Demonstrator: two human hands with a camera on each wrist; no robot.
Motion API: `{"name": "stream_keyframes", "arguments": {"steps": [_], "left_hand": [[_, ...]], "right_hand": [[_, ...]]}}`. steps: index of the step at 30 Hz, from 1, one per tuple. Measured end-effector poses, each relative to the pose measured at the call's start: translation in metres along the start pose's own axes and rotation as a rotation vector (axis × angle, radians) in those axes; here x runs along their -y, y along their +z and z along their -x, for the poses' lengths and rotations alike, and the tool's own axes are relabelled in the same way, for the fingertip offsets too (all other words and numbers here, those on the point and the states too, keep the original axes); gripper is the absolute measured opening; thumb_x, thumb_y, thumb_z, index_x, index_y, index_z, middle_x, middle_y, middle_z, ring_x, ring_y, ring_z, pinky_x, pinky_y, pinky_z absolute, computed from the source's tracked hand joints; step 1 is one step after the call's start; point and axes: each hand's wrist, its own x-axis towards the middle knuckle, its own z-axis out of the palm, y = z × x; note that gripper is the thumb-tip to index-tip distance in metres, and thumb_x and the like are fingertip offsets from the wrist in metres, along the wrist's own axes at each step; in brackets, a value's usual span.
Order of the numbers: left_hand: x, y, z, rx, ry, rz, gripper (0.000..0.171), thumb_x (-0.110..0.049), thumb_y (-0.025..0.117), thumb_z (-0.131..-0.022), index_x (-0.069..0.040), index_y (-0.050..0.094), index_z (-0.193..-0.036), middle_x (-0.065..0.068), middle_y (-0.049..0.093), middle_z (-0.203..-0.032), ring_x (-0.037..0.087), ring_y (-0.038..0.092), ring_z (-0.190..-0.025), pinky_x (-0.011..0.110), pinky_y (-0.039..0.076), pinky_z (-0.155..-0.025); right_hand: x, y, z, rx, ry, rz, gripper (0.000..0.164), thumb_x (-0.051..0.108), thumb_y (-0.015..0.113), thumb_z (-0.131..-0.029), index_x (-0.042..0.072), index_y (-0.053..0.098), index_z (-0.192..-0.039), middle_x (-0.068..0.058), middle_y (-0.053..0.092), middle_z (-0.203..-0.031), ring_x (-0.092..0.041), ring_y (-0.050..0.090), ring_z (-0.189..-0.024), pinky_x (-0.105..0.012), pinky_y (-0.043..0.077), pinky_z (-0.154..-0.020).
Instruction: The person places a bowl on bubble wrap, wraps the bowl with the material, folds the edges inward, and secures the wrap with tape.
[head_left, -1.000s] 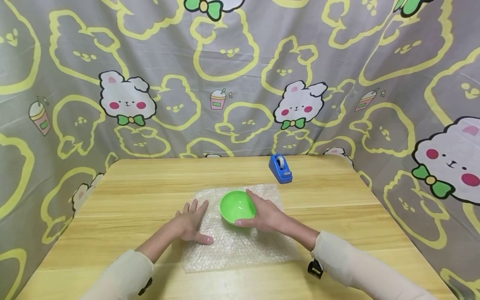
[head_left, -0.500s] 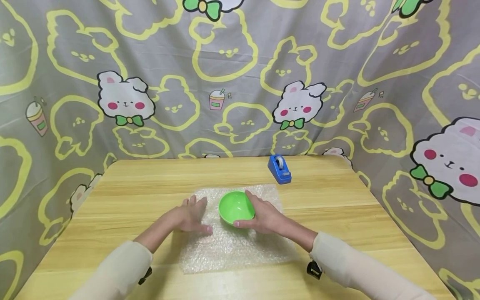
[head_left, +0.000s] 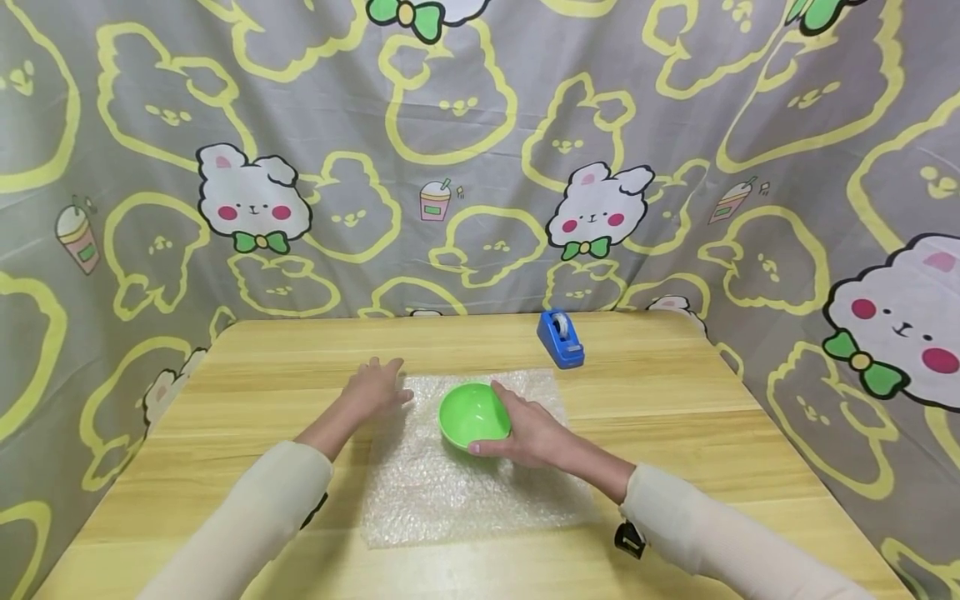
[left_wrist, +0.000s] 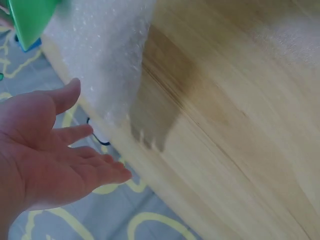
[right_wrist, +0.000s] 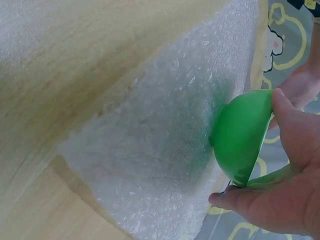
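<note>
Green bowl (head_left: 468, 414): opening upward, on bubble wrap (head_left: 450, 504); right rim partly hidden by fingers. Wooden surface (head_left: 262, 358) beneath. Blue tape dispenser (head_left: 561, 339): beyond the wrap, to the right. Right hand (head_left: 534, 429): grip pinching the bowl's rim, thumb nearest. Left hand (head_left: 371, 392): grip loosely spread, near the wrap's far-left corner. Left wrist view only: its palm.

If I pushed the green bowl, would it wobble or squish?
The green bowl might rock or tip, since its sides look rounded. It probably won't squish easily: its rim looks round even where the right hand grips it. It may be slippery, because its surface looks smooth and shiny.
</note>
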Motion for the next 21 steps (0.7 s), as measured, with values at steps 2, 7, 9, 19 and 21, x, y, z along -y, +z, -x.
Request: {"name": "stream_keyframes", "arguments": {"steps": [2,7,9,19,21], "left_hand": [[0.000,0.000,-0.005,-0.006,0.002,-0.008,0.064,-0.029,0.066,-0.098,0.005,0.044,-0.147,0.041,0.039,-0.148,0.061,0.037,-0.136,0.069,0.036,-0.110],[0.000,-0.002,-0.014,-0.014,0.017,0.011,0.034,-0.022,0.073,-0.092,0.008,0.066,-0.106,0.024,0.069,-0.105,0.041,0.065,-0.101,0.051,0.056,-0.089],[0.000,-0.002,-0.016,-0.009,0.000,0.041,0.024,-0.020,0.075,-0.089,0.000,0.063,-0.085,0.012,0.065,-0.081,0.027,0.062,-0.076,0.040,0.055,-0.070],[0.002,-0.001,-0.023,-0.040,-0.003,0.227,0.037,-0.008,0.070,-0.086,-0.013,0.039,-0.067,-0.004,0.037,-0.059,0.010,0.033,-0.054,0.023,0.032,-0.051],[0.001,-0.003,-0.023,-0.037,0.008,0.264,0.027,-0.006,0.068,-0.087,-0.008,0.047,-0.071,-0.001,0.046,-0.064,0.011,0.041,-0.057,0.024,0.037,-0.054]], "right_hand": [[0.000,0.000,0.000,0.000,-0.002,0.001,0.112,0.053,0.082,-0.081,0.002,0.022,-0.160,-0.024,0.054,-0.145,-0.038,0.058,-0.127,-0.049,0.054,-0.098],[-0.001,-0.001,-0.001,0.001,-0.001,0.007,0.112,0.054,0.081,-0.081,0.002,0.022,-0.160,-0.024,0.055,-0.144,-0.038,0.058,-0.127,-0.049,0.055,-0.097],[-0.001,-0.001,-0.001,0.000,-0.001,0.006,0.112,0.054,0.082,-0.081,0.002,0.022,-0.160,-0.024,0.055,-0.144,-0.038,0.059,-0.127,-0.049,0.055,-0.097],[0.000,-0.001,-0.001,-0.003,0.005,0.013,0.113,0.055,0.082,-0.080,0.002,0.022,-0.160,-0.024,0.055,-0.144,-0.038,0.059,-0.127,-0.049,0.054,-0.098],[0.000,-0.001,0.000,-0.005,0.011,0.011,0.113,0.055,0.082,-0.080,0.003,0.022,-0.161,-0.024,0.055,-0.144,-0.038,0.059,-0.126,-0.049,0.054,-0.098]]}}
